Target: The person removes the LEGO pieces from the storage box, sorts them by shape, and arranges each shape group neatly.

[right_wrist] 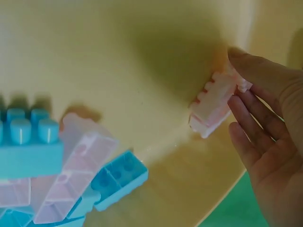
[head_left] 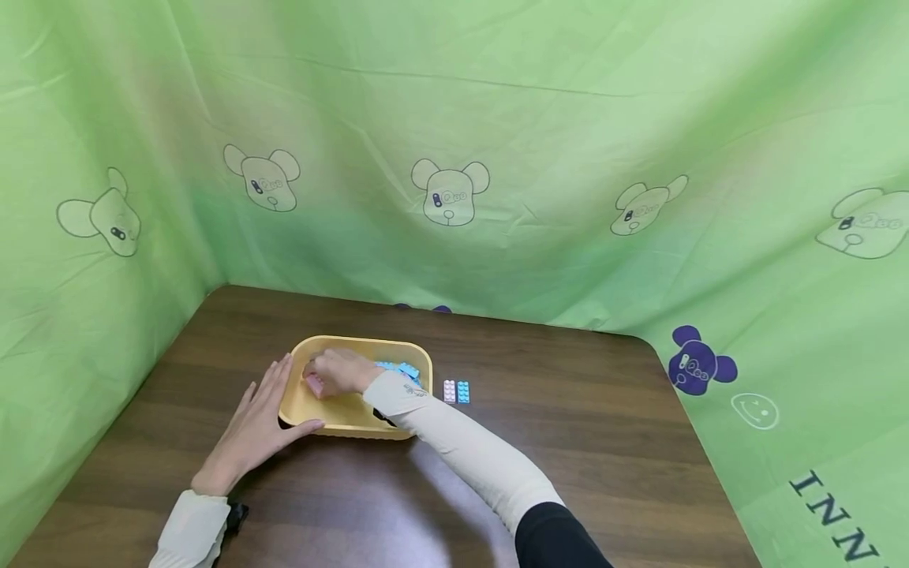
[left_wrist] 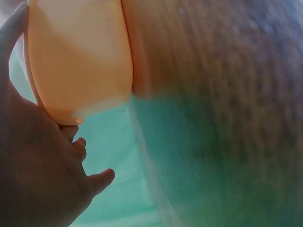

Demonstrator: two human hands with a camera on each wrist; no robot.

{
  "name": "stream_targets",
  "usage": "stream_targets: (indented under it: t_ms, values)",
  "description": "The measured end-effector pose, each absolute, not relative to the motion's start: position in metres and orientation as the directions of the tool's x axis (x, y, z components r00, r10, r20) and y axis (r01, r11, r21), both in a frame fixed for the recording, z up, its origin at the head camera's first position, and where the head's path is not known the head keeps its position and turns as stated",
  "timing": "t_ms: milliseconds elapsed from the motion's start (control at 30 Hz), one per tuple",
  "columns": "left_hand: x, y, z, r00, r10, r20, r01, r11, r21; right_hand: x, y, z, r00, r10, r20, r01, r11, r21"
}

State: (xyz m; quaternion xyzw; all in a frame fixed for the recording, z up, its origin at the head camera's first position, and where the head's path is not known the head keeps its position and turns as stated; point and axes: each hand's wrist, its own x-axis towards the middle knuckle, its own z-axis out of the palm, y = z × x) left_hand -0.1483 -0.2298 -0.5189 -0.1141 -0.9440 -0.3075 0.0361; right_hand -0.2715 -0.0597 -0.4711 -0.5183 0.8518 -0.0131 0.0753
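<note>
A yellow plastic basin [head_left: 341, 412] stands on the table. My left hand [head_left: 256, 426] lies against its left end, fingers spread along the outer wall and thumb at the front corner; the left wrist view shows the hand [left_wrist: 42, 156] beside the basin wall. Inside the basin's left part, my right hand [head_left: 342, 371] reaches down to the pink toy building bricks. The right wrist view has a pink brick [right_wrist: 215, 101] on the basin floor and another small pink brick [right_wrist: 244, 84] pinched between the thumb and fingers of the right hand [right_wrist: 270, 109].
Blue bricks [head_left: 406, 369] fill the basin's right part, with pale pink bricks [right_wrist: 71, 170] among them. Outside, right of the basin, a pale pink brick [head_left: 450, 391] and a blue brick [head_left: 464, 392] lie side by side on the brown table [head_left: 568, 418]. Green curtain [head_left: 497, 252] encloses the back and sides.
</note>
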Motion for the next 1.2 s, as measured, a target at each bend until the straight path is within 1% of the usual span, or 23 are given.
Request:
stream_targets:
  t_ms: [100,233,400,667,833,967,1200]
  values:
    - [-0.148,-0.230,-0.519,-0.970,0.195,0.142,0.241,0.786,0.569,-0.271,-0.058,-0.467,-0.464,-0.878,-0.116,-0.871,0.476,-0.117]
    - [-0.148,-0.230,-0.518,-0.970,0.198,0.141,0.243,0.786,0.569,-0.269,-0.054,-0.460,-0.465,-0.878,-0.115,-0.865,0.478,-0.155]
    - [-0.149,-0.229,-0.518,-0.970,0.199,0.143,0.245,0.785,0.570,-0.268,-0.044,-0.451,-0.479,-0.874,-0.081,-0.851,0.485,-0.202]
    - [-0.147,-0.230,-0.517,-0.971,0.192,0.142,0.239,0.778,0.582,-0.269,-0.024,-0.446,-0.505,-0.862,-0.047,-0.846,0.505,-0.172]
    - [-0.148,-0.229,-0.517,-0.972,0.192,0.136,0.235,0.776,0.586,-0.271,-0.012,-0.445,-0.513,-0.858,-0.026,-0.838,0.507,-0.200]
    - [-0.147,-0.229,-0.517,-0.972,0.194,0.129,0.233,0.775,0.588,-0.271,-0.003,-0.442,-0.518,-0.855,-0.007,-0.837,0.509,-0.200]
    - [-0.147,-0.229,-0.516,-0.973,0.195,0.122,0.229,0.772,0.593,-0.269,0.013,-0.435,-0.521,-0.854,-0.007,-0.832,0.509,-0.221]
